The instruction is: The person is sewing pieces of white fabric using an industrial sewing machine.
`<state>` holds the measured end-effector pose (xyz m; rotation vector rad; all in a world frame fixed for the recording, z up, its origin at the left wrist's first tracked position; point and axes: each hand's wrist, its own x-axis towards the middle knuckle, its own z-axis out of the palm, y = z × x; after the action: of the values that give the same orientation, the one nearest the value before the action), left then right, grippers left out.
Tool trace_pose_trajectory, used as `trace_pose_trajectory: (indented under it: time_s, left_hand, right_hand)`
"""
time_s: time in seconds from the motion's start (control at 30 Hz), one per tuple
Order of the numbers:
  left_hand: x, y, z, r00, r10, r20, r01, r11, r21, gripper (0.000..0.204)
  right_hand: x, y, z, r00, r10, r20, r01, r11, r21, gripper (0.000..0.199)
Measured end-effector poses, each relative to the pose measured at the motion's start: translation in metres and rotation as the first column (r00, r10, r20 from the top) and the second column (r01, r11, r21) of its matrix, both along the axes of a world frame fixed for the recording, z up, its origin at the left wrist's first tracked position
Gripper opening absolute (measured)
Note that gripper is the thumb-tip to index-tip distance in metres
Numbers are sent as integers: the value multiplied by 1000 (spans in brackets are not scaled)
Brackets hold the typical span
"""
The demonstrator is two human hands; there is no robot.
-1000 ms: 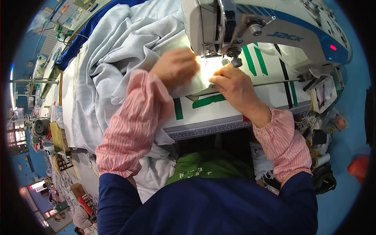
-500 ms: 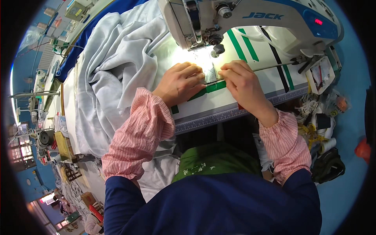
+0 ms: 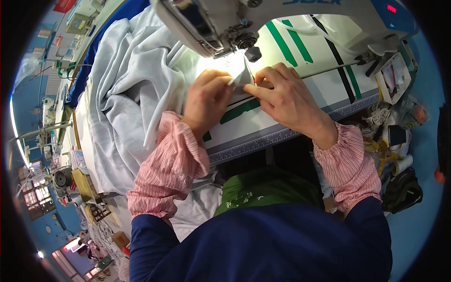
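Just in front of the lit needle area of a sewing machine (image 3: 277, 23), both hands work on a small piece of pale fabric (image 3: 242, 79). My left hand (image 3: 206, 99) is closed, pinching the fabric's raised left edge between thumb and fingertips. From the other side, my right hand (image 3: 291, 101) has its fingers bent, with fingertips pinching at the fabric's right edge; its exact hold is partly hidden. A large pale grey cloth (image 3: 136, 84) lies heaped in folds to the left of the hands. Green tape (image 3: 239, 111) runs along the white table below them.
A ruler strip (image 3: 263, 141) edges the table nearest me. To the right, a thin metal rod (image 3: 329, 69) crosses green and black tape strips, and a white tray (image 3: 393, 77) holds small tools. Thread cones (image 3: 401, 163) and a dark bag (image 3: 403, 195) sit beyond the table's right end.
My left hand has turned from lying over the fabric to pinching and lifting its edge. My right hand's fingers have shifted along the fabric. The whole view has tilted slightly.
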<state>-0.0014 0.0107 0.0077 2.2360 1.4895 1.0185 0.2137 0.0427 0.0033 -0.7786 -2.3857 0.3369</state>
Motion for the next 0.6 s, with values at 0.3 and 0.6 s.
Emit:
trace_pose_trajectory:
  time_s: [0.3, 0.6]
  left_hand:
    - [5, 5, 0, 985, -56, -163, 93, 968, 232, 18]
    - [3, -1, 4, 958, -114, -262, 166, 969, 184, 18]
  right_hand:
    - [0, -1, -2, 997, 17, 80, -18, 1000, 10, 39]
    - [5, 1, 2, 995, 37, 95, -38, 999, 9, 38]
